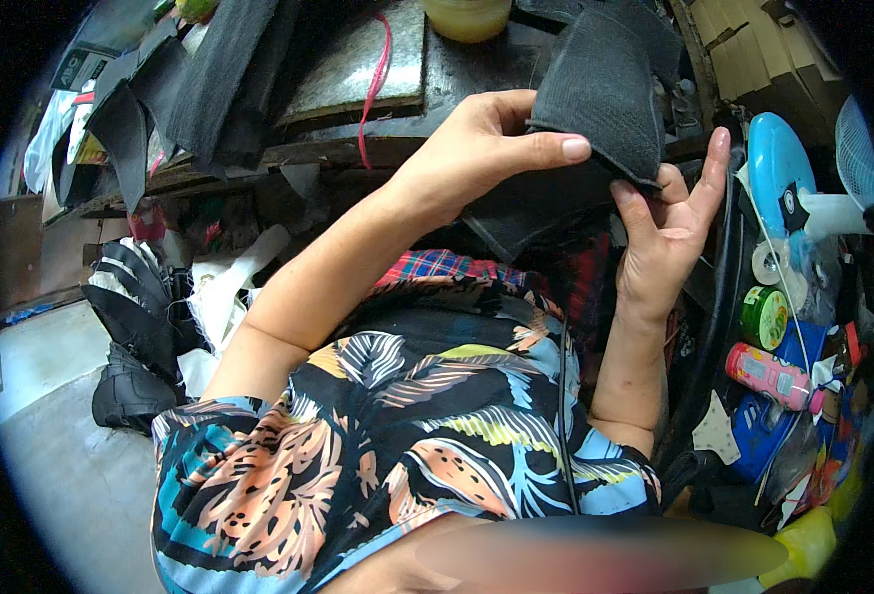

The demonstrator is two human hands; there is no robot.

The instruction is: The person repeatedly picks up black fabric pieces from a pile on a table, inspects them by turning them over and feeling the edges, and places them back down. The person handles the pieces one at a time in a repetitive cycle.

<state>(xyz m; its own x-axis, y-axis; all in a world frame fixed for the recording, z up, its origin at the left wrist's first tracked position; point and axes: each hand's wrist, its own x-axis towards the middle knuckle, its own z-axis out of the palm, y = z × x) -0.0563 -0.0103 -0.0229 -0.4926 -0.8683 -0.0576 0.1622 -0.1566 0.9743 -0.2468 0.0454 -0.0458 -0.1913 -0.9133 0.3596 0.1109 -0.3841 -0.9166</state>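
Observation:
Both hands hold one piece of black mesh fabric (595, 94) up in front of a dark workbench (457, 74). My left hand (481, 148) pinches its left edge, thumb lying across the lower part. At the lower right corner my right hand (669, 223) grips the fabric, fingers spread upward. More black fabric (531, 213) hangs below the piece, between the two hands. My forearms rise from a colourful leaf-print garment (407, 426).
Black fabric pieces (194, 84) are piled on the bench at upper left, beside a grey pad (358, 59) with a pink cord (377, 74). A yellow jar (466, 15) stands behind. A blue fan (783, 173), green tin (764, 317) and pink bottle (769, 376) lie right. Black shoe uppers (135, 327) sit on the floor left.

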